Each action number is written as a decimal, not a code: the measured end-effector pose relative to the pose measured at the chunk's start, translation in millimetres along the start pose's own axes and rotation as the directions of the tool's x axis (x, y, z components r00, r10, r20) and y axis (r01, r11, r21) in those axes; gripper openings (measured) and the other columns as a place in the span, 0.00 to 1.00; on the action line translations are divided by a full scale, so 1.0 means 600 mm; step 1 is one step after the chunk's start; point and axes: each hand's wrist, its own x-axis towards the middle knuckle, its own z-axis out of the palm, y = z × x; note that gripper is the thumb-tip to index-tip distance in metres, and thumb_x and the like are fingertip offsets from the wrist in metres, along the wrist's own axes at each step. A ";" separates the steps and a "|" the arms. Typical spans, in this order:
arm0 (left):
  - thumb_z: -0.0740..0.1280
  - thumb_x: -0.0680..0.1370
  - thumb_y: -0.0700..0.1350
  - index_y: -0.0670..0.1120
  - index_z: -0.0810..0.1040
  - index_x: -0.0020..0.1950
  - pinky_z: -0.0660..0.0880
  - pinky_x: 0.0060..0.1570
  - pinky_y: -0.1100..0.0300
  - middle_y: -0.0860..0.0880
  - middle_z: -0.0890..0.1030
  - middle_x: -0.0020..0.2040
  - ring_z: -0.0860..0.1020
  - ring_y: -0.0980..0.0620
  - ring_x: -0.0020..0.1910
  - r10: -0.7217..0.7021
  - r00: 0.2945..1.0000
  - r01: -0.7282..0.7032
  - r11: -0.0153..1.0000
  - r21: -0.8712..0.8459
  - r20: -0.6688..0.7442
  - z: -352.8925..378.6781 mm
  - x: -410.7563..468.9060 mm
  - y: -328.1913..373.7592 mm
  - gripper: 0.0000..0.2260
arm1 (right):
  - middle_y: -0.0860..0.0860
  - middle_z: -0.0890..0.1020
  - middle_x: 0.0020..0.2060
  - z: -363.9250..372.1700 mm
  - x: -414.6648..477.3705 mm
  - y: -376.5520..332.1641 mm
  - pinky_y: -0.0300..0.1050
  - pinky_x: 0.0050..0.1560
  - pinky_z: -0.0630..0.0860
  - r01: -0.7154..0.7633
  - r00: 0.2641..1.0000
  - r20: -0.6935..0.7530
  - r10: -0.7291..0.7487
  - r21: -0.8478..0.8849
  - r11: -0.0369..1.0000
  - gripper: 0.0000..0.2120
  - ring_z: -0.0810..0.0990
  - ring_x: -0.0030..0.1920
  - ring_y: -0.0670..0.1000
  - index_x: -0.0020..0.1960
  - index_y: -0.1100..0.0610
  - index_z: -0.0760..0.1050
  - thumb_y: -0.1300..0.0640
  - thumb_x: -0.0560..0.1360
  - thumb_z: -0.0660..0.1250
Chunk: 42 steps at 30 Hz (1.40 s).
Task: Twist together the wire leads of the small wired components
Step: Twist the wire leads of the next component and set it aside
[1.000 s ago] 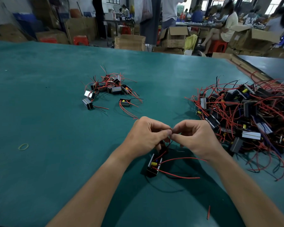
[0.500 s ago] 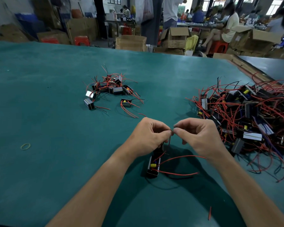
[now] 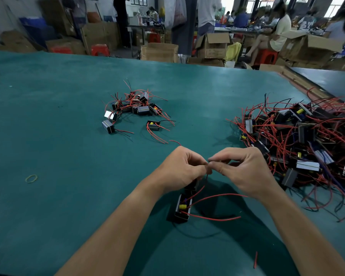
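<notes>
A small black boxed component (image 3: 182,209) with a yellow part and red leads hangs just below my hands, above the green table (image 3: 68,136). My left hand (image 3: 179,170) and my right hand (image 3: 245,172) meet fingertip to fingertip, both pinching the thin wire leads (image 3: 209,165) between thumb and forefinger. Two long red leads (image 3: 217,197) trail off to the right under my right wrist. The component's upper end is hidden behind my left hand.
A small cluster of wired components (image 3: 135,108) lies at mid-table, left of centre. A big tangled heap of components (image 3: 307,140) with red and black wires fills the right side. A rubber band (image 3: 31,178) lies at the left, a red wire scrap (image 3: 255,259) near my right forearm.
My fingertips have shifted slightly around the pinched leads, and the hanging component has turned a little. The piles have not moved.
</notes>
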 end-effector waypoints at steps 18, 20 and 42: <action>0.69 0.76 0.38 0.39 0.83 0.38 0.66 0.26 0.67 0.52 0.77 0.26 0.69 0.59 0.23 0.016 0.992 -0.013 1.000 0.027 -0.122 -0.003 0.006 -0.003 0.08 | 0.45 0.85 0.34 0.005 0.001 0.016 0.32 0.34 0.76 -0.192 0.981 -0.014 0.193 0.017 0.981 0.06 0.81 0.33 0.40 0.41 0.52 0.84 0.62 0.70 0.77; 0.69 0.76 0.38 0.42 0.83 0.37 0.65 0.26 0.67 0.54 0.76 0.25 0.68 0.60 0.23 0.015 0.991 -0.011 1.000 0.029 -0.133 -0.002 0.007 -0.003 0.09 | 0.45 0.86 0.33 0.009 0.002 0.018 0.31 0.34 0.75 -0.214 0.977 -0.013 0.215 0.026 0.976 0.06 0.81 0.32 0.39 0.42 0.53 0.84 0.63 0.70 0.77; 0.69 0.76 0.38 0.46 0.81 0.33 0.63 0.29 0.61 0.50 0.72 0.26 0.67 0.54 0.26 -0.038 0.999 0.040 0.997 0.069 -0.029 -0.002 -0.003 0.010 0.11 | 0.48 0.83 0.34 0.003 -0.001 0.002 0.38 0.33 0.73 0.035 0.999 0.001 -0.035 -0.051 0.998 0.10 0.79 0.34 0.49 0.37 0.50 0.82 0.65 0.70 0.76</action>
